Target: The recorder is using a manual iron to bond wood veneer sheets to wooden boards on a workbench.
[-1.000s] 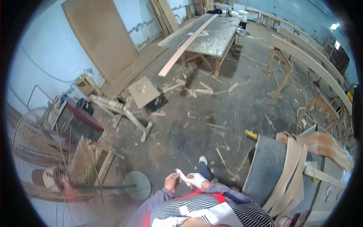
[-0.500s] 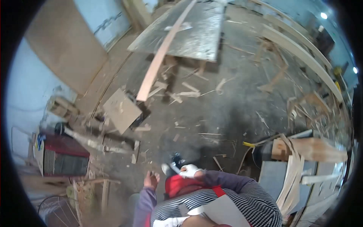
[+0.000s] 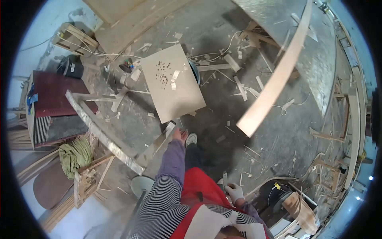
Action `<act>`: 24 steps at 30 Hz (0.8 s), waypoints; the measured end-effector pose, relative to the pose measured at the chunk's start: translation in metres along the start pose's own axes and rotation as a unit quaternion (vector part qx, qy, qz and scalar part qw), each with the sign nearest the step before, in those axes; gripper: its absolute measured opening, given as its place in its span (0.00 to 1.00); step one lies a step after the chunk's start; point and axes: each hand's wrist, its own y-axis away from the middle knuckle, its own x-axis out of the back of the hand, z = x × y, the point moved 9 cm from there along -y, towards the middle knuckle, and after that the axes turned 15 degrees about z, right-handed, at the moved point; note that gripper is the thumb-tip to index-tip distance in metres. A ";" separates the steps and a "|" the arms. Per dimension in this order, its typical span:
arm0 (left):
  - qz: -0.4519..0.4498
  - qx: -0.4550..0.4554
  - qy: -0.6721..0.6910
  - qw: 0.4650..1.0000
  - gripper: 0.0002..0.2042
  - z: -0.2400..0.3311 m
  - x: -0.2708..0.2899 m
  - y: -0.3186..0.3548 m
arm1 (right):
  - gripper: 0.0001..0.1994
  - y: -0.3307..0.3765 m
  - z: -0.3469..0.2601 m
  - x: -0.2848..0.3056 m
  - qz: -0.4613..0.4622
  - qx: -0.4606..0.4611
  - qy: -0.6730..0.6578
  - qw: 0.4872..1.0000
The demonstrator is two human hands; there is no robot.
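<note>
While the view has tipped down from the far workbench to the floor underfoot, the left hand (image 3: 180,134) now reaches forward, fingers spread and empty, toward the square plywood board (image 3: 173,87); the gloved right hand (image 3: 233,192) grips a small tool by the hip.

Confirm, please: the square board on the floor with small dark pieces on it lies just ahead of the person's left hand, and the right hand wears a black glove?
Not quite. In the head view the right hand wears a white glove, not black. The square board does lie ahead of the left hand.
</note>
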 end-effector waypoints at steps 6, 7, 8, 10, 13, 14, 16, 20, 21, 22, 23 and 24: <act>0.056 0.056 0.066 0.995 0.28 0.029 -0.069 -0.089 | 0.15 -0.031 -0.021 -0.054 -0.042 -0.051 0.029 0.997; 0.009 0.060 0.118 0.991 0.27 0.033 -0.091 -0.087 | 0.15 -0.036 -0.020 -0.054 -0.032 -0.053 0.039 0.997; -0.039 0.062 0.172 0.982 0.26 0.041 -0.109 -0.081 | 0.16 -0.038 -0.018 -0.055 -0.025 -0.053 0.048 0.997; -0.081 0.058 0.221 0.970 0.25 0.062 -0.118 -0.065 | 0.15 -0.042 -0.031 -0.062 -0.011 -0.061 0.048 0.997; -0.013 -0.033 0.208 0.978 0.22 0.120 -0.084 -0.036 | 0.14 -0.054 -0.087 -0.091 -0.031 -0.065 0.047 0.996; -0.067 -0.066 0.190 0.977 0.20 0.139 -0.078 -0.020 | 0.15 -0.060 -0.100 -0.103 -0.062 -0.079 0.045 0.994; -0.108 -0.105 0.172 0.973 0.16 0.175 -0.084 0.012 | 0.15 -0.104 -0.093 -0.124 -0.031 -0.008 0.074 0.997; -0.102 -0.149 0.162 0.970 0.12 0.255 -0.078 0.067 | 0.15 -0.128 -0.240 -0.192 -0.082 0.079 -0.011 0.993; -0.110 -0.151 0.155 0.970 0.12 0.254 -0.086 0.076 | 0.15 -0.134 -0.263 -0.203 -0.099 0.088 -0.088 0.987; -0.103 -0.150 0.146 0.972 0.13 0.255 -0.084 0.076 | 0.15 -0.135 -0.274 -0.208 -0.100 0.092 -0.096 0.986; -0.096 -0.146 0.136 0.975 0.14 0.252 -0.083 0.073 | 0.15 -0.135 -0.282 -0.210 -0.097 0.088 -0.124 0.984; -0.091 -0.141 0.124 0.978 0.15 0.247 -0.083 0.069 | 0.15 -0.135 -0.287 -0.207 -0.091 0.083 -0.152 0.981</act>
